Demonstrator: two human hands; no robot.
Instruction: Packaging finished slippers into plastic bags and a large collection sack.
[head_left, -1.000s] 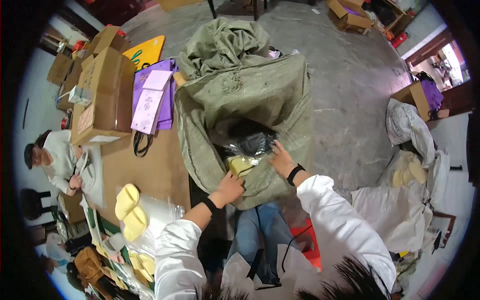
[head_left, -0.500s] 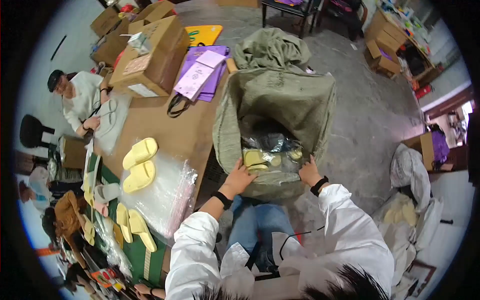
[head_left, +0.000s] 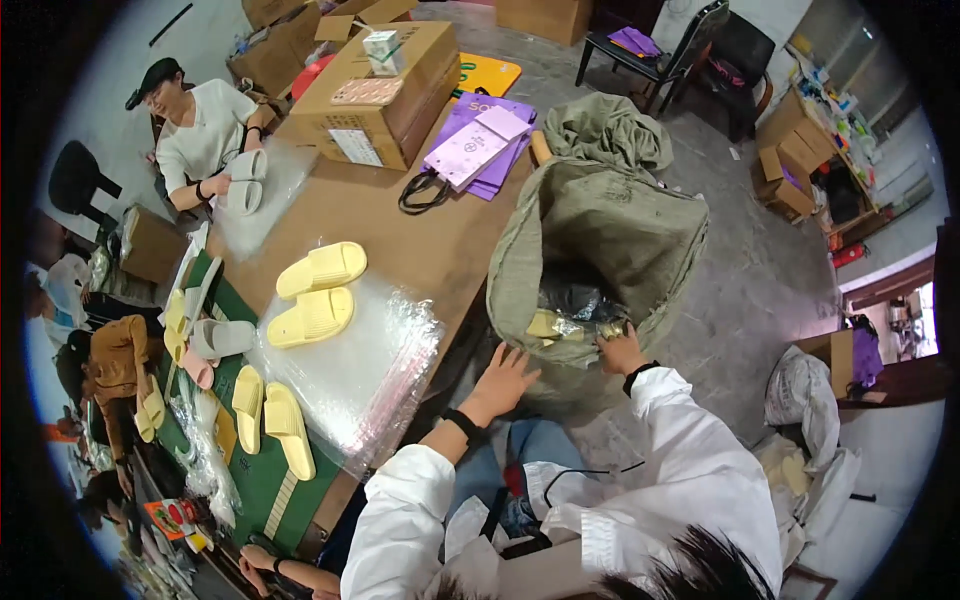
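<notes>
A large olive woven sack [head_left: 675,235] stands wide-mouthed in front of me, beside the table. Low inside it lie yellow slippers [head_left: 543,323] in clear wrapping and something dark and shiny [head_left: 578,298]. My right hand [head_left: 622,352] grips the sack's near rim, fingers over the edge. Just off the near left corner of the sack, my left hand [head_left: 502,382] is open with its fingers spread and nothing in it. On the table to my left, a pair of yellow slippers [head_left: 322,270] rests on a stack of clear plastic bags [head_left: 385,375].
More yellow slippers [head_left: 287,430] lie on a green strip [head_left: 300,495] along the table. Purple bags [head_left: 490,150] and a cardboard box [head_left: 410,110] stand farther back. A co-worker [head_left: 205,125] across the table holds light grey slippers [head_left: 247,180]. Chairs [head_left: 650,60] stand beyond the sack.
My left hand has come off the sack's rim, and its fingers have spread. My right hand stays at the rim. The view has turned left. The co-worker now holds up grey slippers.
</notes>
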